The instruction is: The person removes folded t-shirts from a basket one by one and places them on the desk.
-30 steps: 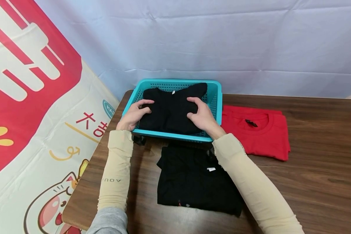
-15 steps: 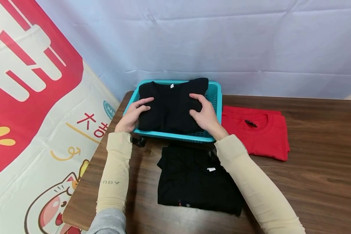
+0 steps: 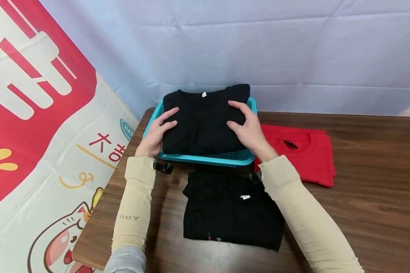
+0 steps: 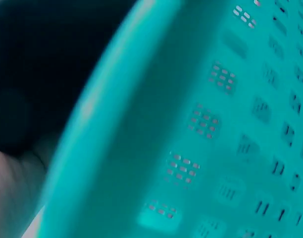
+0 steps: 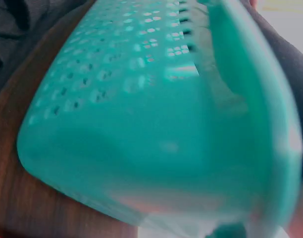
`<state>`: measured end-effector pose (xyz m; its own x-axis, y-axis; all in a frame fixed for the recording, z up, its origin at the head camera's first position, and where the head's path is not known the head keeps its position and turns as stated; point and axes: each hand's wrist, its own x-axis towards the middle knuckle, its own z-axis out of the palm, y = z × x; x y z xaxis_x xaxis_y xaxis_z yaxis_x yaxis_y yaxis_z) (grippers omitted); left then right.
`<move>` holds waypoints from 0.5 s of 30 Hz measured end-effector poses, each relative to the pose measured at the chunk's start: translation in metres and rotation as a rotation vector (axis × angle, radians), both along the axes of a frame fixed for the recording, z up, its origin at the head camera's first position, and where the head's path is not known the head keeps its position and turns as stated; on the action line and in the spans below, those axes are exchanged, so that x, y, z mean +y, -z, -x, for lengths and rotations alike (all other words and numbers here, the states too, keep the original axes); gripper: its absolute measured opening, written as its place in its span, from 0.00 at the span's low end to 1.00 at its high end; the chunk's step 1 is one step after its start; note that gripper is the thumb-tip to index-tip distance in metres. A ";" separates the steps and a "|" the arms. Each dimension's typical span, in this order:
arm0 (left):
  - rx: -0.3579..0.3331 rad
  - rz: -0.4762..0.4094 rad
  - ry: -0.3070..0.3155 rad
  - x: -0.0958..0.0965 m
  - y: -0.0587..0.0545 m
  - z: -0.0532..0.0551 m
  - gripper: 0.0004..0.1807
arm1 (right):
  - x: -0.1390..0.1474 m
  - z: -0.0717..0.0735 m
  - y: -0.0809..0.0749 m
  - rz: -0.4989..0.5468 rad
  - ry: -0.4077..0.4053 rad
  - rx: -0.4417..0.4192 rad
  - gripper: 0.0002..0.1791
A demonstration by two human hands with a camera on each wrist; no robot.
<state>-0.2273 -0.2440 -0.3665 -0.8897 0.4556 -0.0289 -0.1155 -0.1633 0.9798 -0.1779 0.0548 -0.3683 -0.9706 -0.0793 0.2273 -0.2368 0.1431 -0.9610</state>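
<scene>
A folded black T-shirt with a small white neck tag is held level above the teal plastic basket, covering most of its opening. My left hand grips the shirt's left side, thumb and index finger on top, the other fingers hidden beneath. On the opposite side my right hand grips it likewise. Both wrist views mostly show the perforated basket wall, with a strip of dark cloth beyond the rim in the left wrist view. Part of my left hand appears at that view's lower left.
Another folded black T-shirt lies on the brown wooden table in front of the basket. To the basket's right is a folded red T-shirt. A pale curtain hangs behind, and a printed banner stands along the left.
Both hands have raised the black T-shirt from inside the basket to above its rim. My right hand has shifted slightly right and up. The shirts on the table have stayed put.
</scene>
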 end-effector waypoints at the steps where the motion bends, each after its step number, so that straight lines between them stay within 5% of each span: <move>1: 0.014 0.006 -0.002 0.001 -0.002 0.000 0.30 | 0.003 -0.001 -0.002 0.004 0.000 -0.007 0.30; 15: 0.079 -0.107 0.066 0.019 -0.021 -0.016 0.35 | 0.038 -0.019 -0.022 -0.010 -0.009 0.024 0.28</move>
